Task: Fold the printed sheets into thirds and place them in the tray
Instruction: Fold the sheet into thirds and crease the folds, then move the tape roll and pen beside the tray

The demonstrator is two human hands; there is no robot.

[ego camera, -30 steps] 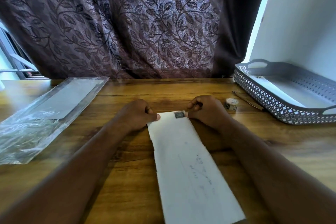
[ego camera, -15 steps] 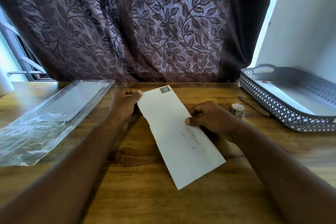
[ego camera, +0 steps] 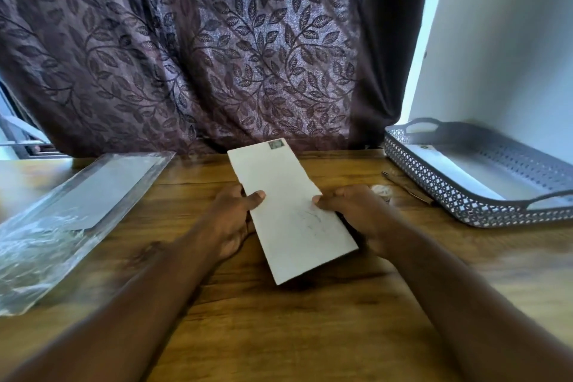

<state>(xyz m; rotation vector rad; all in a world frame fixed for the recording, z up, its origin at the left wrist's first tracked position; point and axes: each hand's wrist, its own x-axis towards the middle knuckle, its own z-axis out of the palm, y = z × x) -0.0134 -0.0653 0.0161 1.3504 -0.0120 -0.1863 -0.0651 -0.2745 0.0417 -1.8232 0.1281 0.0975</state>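
Note:
A folded white sheet [ego camera: 288, 211], long and narrow with a small dark print at its far end, is lifted off the wooden table and tilted. My left hand [ego camera: 234, 220] grips its left edge, thumb on top. On the opposite edge my right hand [ego camera: 356, 214] holds it the same way, thumb on the paper. The grey perforated tray [ego camera: 459, 195] stands at the right, apart from the sheet, with a white folded sheet [ego camera: 459, 164] lying inside.
A clear plastic sleeve [ego camera: 71, 214] with more paper lies at the left of the table [ego camera: 294, 319]. A small tape roll [ego camera: 383, 191] and a thin pen [ego camera: 406, 187] lie between my right hand and the tray. A patterned curtain hangs behind.
The sheet lay flat with both hands pinching its far end; now it is lifted and tilted, and both hands have shifted to hold its long edges near the middle.

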